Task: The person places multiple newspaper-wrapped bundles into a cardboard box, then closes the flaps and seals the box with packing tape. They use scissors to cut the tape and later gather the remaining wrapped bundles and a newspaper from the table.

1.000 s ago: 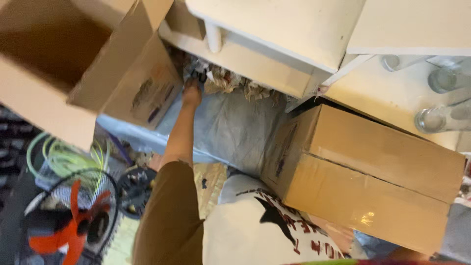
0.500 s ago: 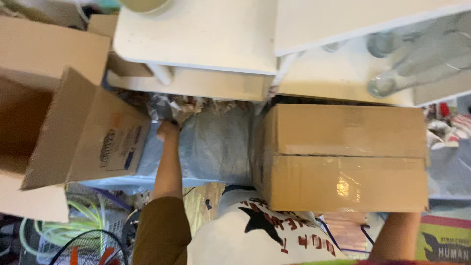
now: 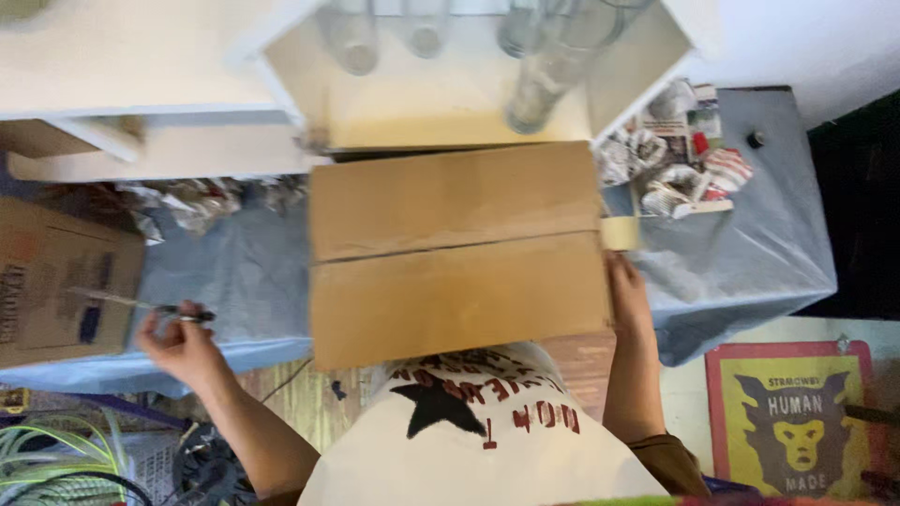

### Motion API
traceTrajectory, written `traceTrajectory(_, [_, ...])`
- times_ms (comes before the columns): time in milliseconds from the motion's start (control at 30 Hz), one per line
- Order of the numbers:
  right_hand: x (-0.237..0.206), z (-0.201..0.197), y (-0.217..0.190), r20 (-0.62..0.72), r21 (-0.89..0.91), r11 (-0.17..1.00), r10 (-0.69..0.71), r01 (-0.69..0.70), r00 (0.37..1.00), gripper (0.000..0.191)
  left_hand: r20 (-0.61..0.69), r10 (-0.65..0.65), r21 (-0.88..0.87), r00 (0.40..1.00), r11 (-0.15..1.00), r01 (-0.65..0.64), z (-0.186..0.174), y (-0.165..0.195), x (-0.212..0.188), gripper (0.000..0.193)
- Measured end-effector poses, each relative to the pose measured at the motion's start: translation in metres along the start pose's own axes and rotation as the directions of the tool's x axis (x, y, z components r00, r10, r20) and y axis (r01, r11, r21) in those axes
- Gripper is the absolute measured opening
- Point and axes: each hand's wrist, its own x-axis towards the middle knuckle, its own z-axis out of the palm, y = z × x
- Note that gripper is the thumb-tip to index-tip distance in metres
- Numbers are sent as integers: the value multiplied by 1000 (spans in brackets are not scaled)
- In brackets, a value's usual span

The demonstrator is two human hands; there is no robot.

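Two boxes | closed brown box (image 3: 457,251) centre on grey-draped bench (image 3: 750,253), seam across its top | second box (image 3: 58,281) at left, dark label | yellow sign (image 3: 797,422) bottom right | left hand (image 3: 183,345) clenched on scissors (image 3: 150,305), well left of closed box | right hand (image 3: 626,295) flat against its right side, beside tape (image 3: 620,231)

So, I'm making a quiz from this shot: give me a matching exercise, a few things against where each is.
Things:
1. closed cardboard box
2. left hand
3. right hand
4. clear glasses

Places:
A. on the white shelf at the top
B. against the box's right edge
C. holding a thin dark tool, left of the box
D. in the middle, on the blue-grey cloth

Pairs: 1-D, 2-C, 3-B, 4-A
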Motion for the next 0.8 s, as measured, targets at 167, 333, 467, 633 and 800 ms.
traceTrajectory(167, [-26, -67, -49, 217, -203, 979, 16, 29, 976, 23, 259, 294, -102, 920, 956, -277, 77, 134, -91, 48])
traceTrajectory(333, [-43, -77, -119, 449, 73, 948, -308, 309, 839, 23, 701, 282, 28, 655, 906, -421, 197, 250, -191, 75])
traceTrajectory(467, [-56, -58, -134, 586, 219, 934, -357, 283, 727, 26, 979, 41, 117, 200, 692, -713, 295, 288, -268, 52])
traceTrajectory(633, [-55, -57, -113, 400, 529, 848, -232, -17, 886, 28, 958, 288, -176, -6, 569, -804, 361, 289, -339, 37])
traceTrajectory(800, [-49, -84, -92, 359, 674, 717, -109, -177, 927, 26, 959, 258, -266, -116, 685, -678, 392, 268, -368, 29])
